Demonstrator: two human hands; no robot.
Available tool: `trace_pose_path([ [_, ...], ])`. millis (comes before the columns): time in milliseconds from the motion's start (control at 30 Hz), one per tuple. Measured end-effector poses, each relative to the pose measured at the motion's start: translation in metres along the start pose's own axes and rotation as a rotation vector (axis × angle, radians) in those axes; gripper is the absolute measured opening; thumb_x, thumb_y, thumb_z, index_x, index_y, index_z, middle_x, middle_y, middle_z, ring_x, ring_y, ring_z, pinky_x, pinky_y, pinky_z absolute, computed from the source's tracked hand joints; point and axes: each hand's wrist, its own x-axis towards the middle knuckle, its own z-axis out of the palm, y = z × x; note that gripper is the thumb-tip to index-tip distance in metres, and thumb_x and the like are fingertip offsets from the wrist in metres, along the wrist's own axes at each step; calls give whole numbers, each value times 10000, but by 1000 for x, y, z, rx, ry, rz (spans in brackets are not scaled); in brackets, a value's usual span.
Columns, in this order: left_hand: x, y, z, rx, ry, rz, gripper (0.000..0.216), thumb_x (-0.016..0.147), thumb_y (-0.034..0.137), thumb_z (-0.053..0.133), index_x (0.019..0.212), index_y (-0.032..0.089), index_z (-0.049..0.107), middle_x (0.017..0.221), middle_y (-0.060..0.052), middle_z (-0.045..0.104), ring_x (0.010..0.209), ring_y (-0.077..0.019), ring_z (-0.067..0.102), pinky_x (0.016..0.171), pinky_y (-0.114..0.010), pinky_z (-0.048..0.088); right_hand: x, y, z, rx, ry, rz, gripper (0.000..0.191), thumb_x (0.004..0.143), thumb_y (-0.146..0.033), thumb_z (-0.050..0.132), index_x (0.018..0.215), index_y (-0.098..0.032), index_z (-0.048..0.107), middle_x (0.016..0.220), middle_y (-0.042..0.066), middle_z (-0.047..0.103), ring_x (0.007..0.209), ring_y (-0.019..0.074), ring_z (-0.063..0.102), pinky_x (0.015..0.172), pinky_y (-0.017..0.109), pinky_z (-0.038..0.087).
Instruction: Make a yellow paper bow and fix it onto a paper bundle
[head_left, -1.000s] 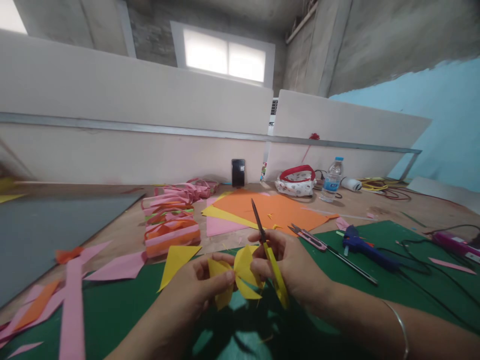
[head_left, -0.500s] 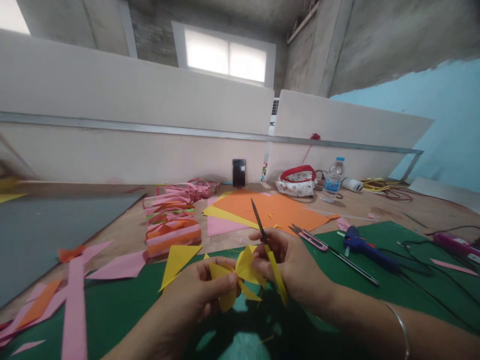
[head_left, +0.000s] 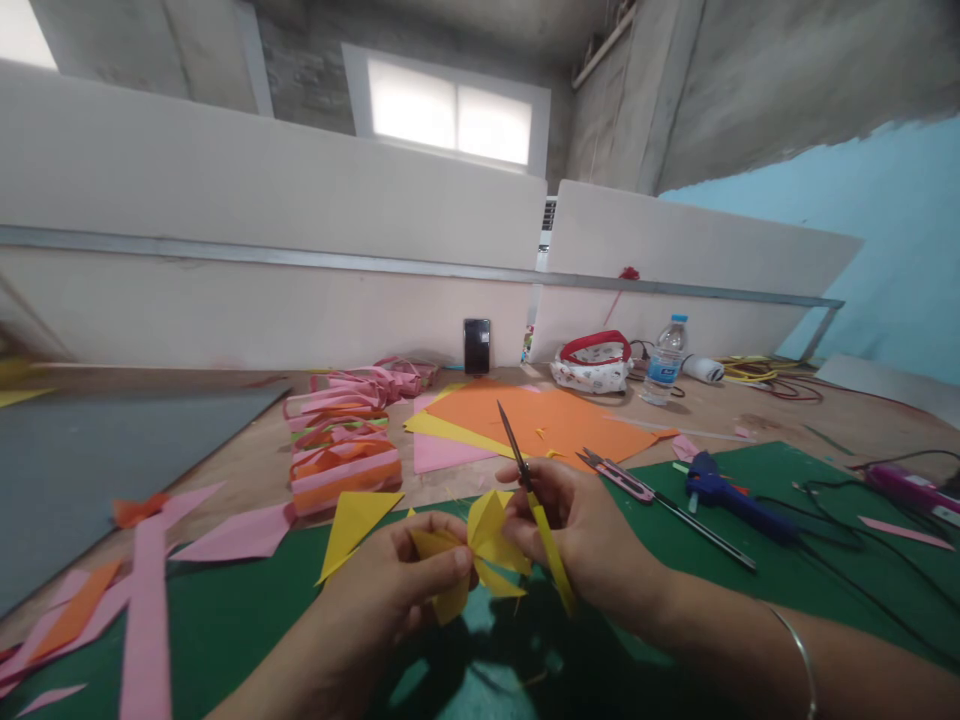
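Note:
A folded yellow paper shape [head_left: 484,535] with several pointed flaps hangs just above the green cutting mat [head_left: 225,620]. My left hand [head_left: 401,590] pinches its left side between thumb and fingers. My right hand [head_left: 581,535] pinches its right side while also gripping yellow-handled scissors [head_left: 534,500], whose closed blades point up and away. A loose yellow paper triangle [head_left: 352,520] lies on the mat just left of my hands.
Pink and orange paper strips [head_left: 341,440] are piled at left centre, with orange and yellow sheets [head_left: 540,420] behind my hands. Small snips [head_left: 615,473], a blue glue gun [head_left: 724,492] with cables, a water bottle [head_left: 664,360], a pouch [head_left: 592,365] and a phone [head_left: 476,345] lie further back.
My hands have stayed nearly in place. The scissors tilted slightly, their tips moving a little left, and the yellow paper shape was drawn closer together between my fingers.

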Motion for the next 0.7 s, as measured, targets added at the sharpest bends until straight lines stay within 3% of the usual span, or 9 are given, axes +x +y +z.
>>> trace_pose_path([
  [167,1,0,0,-18,-9,24,289,531,206,818,749,185,629,685,-23,696,603,-136,642,566,-209,470,-1,1,0,13,-23,29,358,627,-125,648,971,-169,562,717,-41,556,645,96,538,628,234,448],
  [300,-1,3,1,-18,25,21,280,554,178,812,769,179,633,679,-34,706,581,-132,648,539,-194,477,2,5,-4,-46,-78,23,363,668,-152,663,1011,-158,544,742,-29,546,658,101,511,621,237,432],
  [467,-2,11,1,-66,130,73,256,619,106,764,839,156,645,702,-43,720,612,-131,663,573,-186,521,2,-5,-17,-342,-181,-82,203,759,-286,670,889,-165,572,734,-28,495,654,104,449,587,235,358],
  [600,-5,21,2,-118,224,121,237,693,22,677,883,157,640,672,-4,700,535,-81,619,490,-136,495,-3,-22,-23,-500,-279,-127,251,761,-382,682,785,-154,580,655,-55,384,585,85,316,507,233,244],
  [700,-10,28,5,-137,252,130,177,735,-3,628,845,135,647,634,1,688,490,-61,592,464,-118,484,-4,-27,-24,-606,-353,-77,315,725,-412,712,679,-157,533,608,-69,324,560,80,263,480,243,191],
])
